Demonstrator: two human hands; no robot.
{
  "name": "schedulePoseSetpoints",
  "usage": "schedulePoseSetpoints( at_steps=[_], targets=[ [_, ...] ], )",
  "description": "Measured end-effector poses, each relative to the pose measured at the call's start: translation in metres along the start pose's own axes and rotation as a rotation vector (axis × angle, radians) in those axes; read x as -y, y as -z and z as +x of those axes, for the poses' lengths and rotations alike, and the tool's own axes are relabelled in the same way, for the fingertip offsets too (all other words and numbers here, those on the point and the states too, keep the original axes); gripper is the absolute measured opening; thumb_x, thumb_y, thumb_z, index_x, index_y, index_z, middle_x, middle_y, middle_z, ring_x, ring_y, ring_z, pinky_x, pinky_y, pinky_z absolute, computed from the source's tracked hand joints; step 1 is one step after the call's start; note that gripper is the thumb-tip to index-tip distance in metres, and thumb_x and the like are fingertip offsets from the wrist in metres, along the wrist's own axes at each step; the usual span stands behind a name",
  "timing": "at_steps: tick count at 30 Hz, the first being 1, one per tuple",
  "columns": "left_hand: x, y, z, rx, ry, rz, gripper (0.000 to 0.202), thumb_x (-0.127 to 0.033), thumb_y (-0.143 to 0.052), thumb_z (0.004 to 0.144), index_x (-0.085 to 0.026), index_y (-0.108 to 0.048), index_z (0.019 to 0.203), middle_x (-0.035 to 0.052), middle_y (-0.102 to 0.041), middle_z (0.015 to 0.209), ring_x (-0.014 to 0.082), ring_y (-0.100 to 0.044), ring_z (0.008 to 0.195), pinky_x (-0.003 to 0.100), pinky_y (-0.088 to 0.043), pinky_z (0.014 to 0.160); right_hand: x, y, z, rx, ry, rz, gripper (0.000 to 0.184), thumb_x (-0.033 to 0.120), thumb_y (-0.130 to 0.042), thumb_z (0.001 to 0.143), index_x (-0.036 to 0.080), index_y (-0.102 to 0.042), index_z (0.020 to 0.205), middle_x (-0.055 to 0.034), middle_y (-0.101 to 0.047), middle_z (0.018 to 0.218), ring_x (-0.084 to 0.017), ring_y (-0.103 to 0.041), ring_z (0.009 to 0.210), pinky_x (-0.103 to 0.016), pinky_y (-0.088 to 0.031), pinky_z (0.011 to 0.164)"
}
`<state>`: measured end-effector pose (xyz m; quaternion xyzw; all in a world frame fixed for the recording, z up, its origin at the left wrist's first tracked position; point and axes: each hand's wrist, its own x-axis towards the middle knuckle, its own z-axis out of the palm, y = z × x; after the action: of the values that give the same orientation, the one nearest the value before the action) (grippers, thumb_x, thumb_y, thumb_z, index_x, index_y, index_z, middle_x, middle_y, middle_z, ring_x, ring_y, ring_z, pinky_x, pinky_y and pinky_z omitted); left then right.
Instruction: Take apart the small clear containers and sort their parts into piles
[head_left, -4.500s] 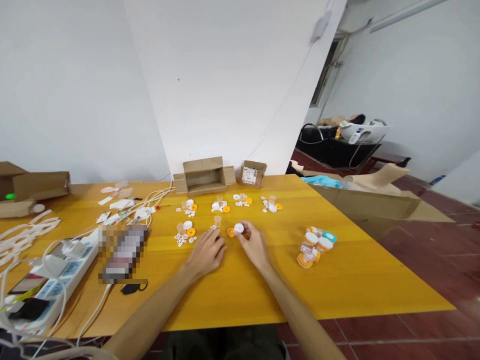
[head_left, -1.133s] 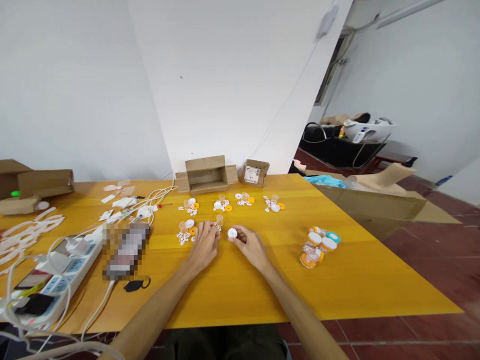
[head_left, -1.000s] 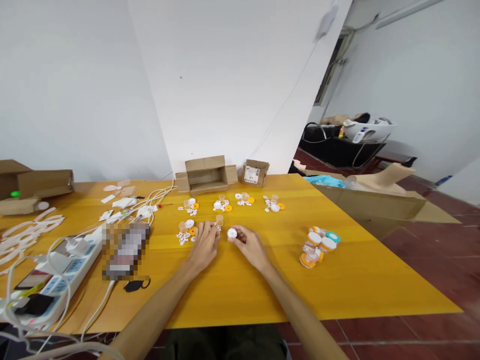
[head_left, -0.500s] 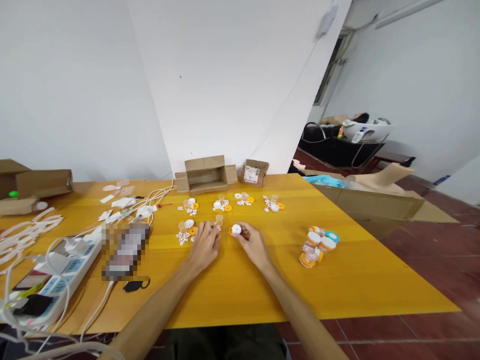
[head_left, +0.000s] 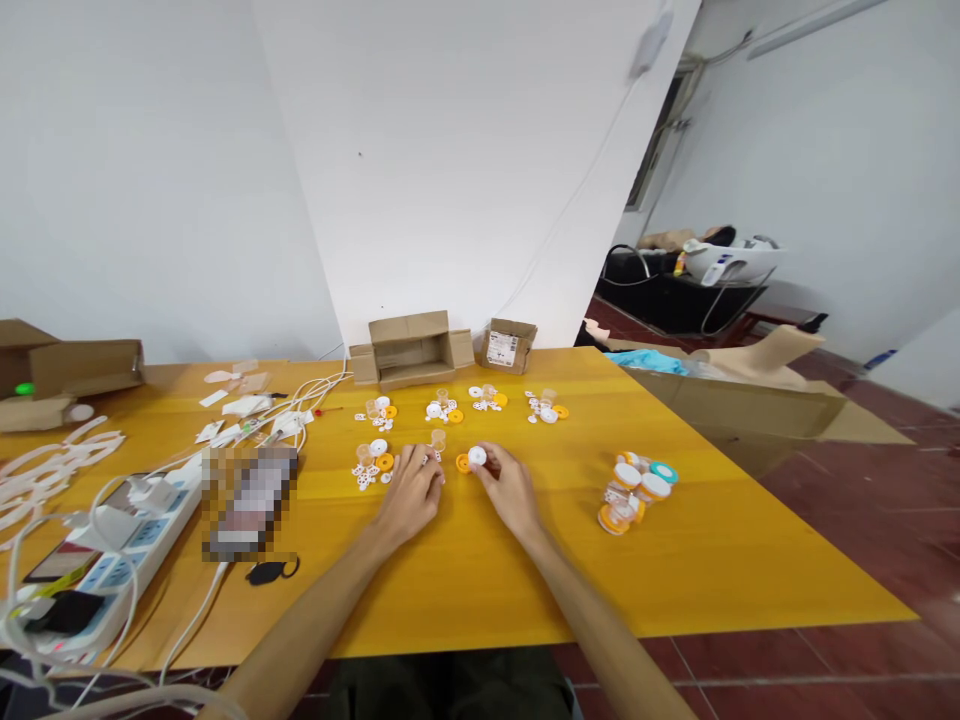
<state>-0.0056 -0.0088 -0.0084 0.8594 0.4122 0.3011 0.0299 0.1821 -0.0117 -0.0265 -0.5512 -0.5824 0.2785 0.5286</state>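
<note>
My right hand (head_left: 512,490) pinches a white round lid (head_left: 477,456) by its right edge, thumb and fingers closed. An orange ring-shaped lid (head_left: 463,463) lies on the table just left of it, partly covered. Over a group of small white pieces (head_left: 429,457) rests my left hand (head_left: 410,487), its fingers curled and close together; what they hold, if anything, is hidden. A clear plastic cup (head_left: 439,439) stands just beyond those fingers. To the left of that hand sits another group with a clear cup, a white lid (head_left: 379,447), an orange lid (head_left: 384,462) and small spotted pieces (head_left: 365,476).
Several similar part groups (head_left: 445,406) form a row farther back, before an open cardboard box (head_left: 411,352) and a smaller box (head_left: 509,346). Lidded clear jars (head_left: 634,488) cluster at right. A power strip (head_left: 142,555), cables and a phone (head_left: 253,502) occupy the left.
The white lid in my right hand has shifted slightly right and up, uncovering more of the orange lid. My left hand has barely moved.
</note>
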Motion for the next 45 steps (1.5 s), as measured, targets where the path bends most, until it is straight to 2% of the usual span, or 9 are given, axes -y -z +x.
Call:
schedulePoseSetpoints(
  at_steps=[9,14,18,22,29,45],
  targets=[
    [0.002,-0.003,0.000,-0.083,0.026,0.055,0.019,-0.007,-0.049,0.088,-0.022,-0.060,0.085,0.0055,-0.057,0.097,0.0241,-0.051,0.095,0.038,-0.046,0.081,0.004,-0.001,-0.002,0.011,0.050,-0.011,0.024,0.027,-0.060,0.078,0.022,-0.070,0.100,-0.0076,-0.076,0.098,-0.024,-0.071,0.087,-0.039,-0.057,0.083],
    [-0.005,0.003,0.002,-0.135,-0.075,-0.058,0.020,-0.010,-0.047,0.093,-0.023,-0.062,0.100,0.0056,-0.058,0.101,0.0223,-0.054,0.096,0.036,-0.047,0.085,0.009,-0.003,-0.005,0.135,0.152,-0.021,0.026,0.025,-0.063,0.079,0.024,-0.070,0.103,-0.0051,-0.075,0.099,-0.022,-0.070,0.086,-0.037,-0.055,0.083],
    [-0.010,0.004,0.001,-0.099,-0.148,-0.087,0.025,-0.011,-0.046,0.095,-0.025,-0.065,0.105,0.0066,-0.059,0.104,0.0223,-0.054,0.097,0.035,-0.046,0.085,0.013,-0.003,-0.008,0.261,0.231,-0.040,0.025,0.019,-0.060,0.081,0.027,-0.071,0.102,-0.0033,-0.075,0.099,-0.021,-0.068,0.088,-0.034,-0.053,0.083],
    [-0.009,0.004,0.002,-0.075,-0.167,-0.097,0.023,-0.014,-0.045,0.097,-0.023,-0.066,0.101,0.0072,-0.059,0.104,0.0218,-0.054,0.097,0.035,-0.045,0.085,0.016,-0.002,-0.009,0.317,0.236,-0.052,0.023,0.016,-0.060,0.082,0.026,-0.070,0.100,-0.0024,-0.073,0.095,-0.020,-0.066,0.085,-0.031,-0.051,0.080],
    [-0.007,0.005,0.002,-0.010,-0.143,-0.170,0.021,-0.014,-0.043,0.098,-0.023,-0.062,0.094,0.0059,-0.059,0.103,0.0206,-0.055,0.097,0.034,-0.044,0.086,0.015,-0.002,-0.009,0.349,0.266,-0.106,0.012,0.016,-0.063,0.083,0.025,-0.069,0.089,-0.0011,-0.068,0.085,-0.018,-0.062,0.078,-0.028,-0.049,0.073],
    [-0.008,0.005,0.003,0.017,-0.092,-0.315,0.015,-0.013,-0.048,0.095,-0.023,-0.057,0.087,0.0044,-0.058,0.104,0.0202,-0.055,0.098,0.034,-0.043,0.088,0.015,-0.002,-0.010,0.384,0.278,-0.169,0.014,0.010,-0.062,0.081,0.024,-0.060,0.081,0.0010,-0.061,0.081,-0.017,-0.057,0.075,-0.026,-0.045,0.071]
  ],
)
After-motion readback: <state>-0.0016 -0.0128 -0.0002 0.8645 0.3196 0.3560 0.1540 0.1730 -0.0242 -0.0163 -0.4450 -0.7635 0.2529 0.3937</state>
